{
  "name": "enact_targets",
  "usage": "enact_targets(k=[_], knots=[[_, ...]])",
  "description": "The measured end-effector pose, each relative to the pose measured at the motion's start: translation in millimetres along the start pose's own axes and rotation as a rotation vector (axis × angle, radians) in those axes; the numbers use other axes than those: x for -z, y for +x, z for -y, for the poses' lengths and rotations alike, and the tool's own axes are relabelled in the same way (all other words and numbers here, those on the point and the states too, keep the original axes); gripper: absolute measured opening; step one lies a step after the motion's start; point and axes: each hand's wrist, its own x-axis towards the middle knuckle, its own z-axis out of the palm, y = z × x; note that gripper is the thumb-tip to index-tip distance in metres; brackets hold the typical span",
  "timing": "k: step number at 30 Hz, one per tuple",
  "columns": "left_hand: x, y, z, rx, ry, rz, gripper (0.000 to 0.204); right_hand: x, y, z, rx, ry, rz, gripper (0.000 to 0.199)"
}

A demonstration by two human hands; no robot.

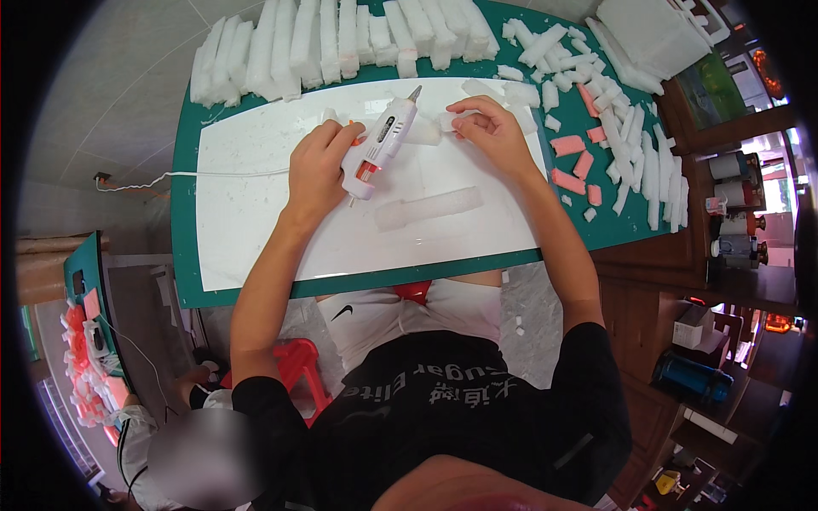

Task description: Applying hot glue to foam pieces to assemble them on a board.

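Note:
My left hand is wrapped round a white hot glue gun with an orange trigger. The gun's nozzle points up and away from me, slightly right. To its right, my right hand pinches a small white foam piece between thumb and fingers. Just behind the gun, a pale foam piece lies on the white board, partly hidden by the gun. A long white foam strip lies flat on the board nearer to me, below both hands.
Thick white foam blocks stand in a row along the green table's far edge. White foam sticks and pink foam pieces lie at the right. A white cable runs left; another person sits at lower left.

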Motion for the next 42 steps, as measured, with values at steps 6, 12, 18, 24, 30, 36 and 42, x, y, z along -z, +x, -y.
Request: enact_targets(k=[6, 12, 18, 24, 30, 36, 42], knots=[[1, 0, 4, 0.003, 0.002, -0.036, 0.043, -4, 0, 9, -0.105, 0.147, -0.036, 0.023], [1, -1, 7, -0.004, -0.008, -0.066, 0.040, 0, 2, 23, -0.206, -0.031, 0.052, 0.026], [2, 2, 9, -0.018, -0.029, -0.113, 0.039, -5, 12, 44, -0.220, -0.282, 0.066, 0.028], [0, 2, 12, -0.022, -0.044, -0.132, 0.039, -11, 21, 47, -0.242, -0.383, 0.070, 0.028], [-2, 1, 13, -0.019, -0.047, -0.132, 0.041, -18, 25, 53, -0.254, -0.424, 0.090, 0.026], [-1, 1, 12, -0.010, -0.040, -0.122, 0.043, -19, 25, 49, -0.250, -0.484, 0.086, 0.026], [-2, 2, 13, -0.021, -0.043, -0.126, 0.042, -17, 28, 40, -0.214, -0.545, 0.092, 0.026]])
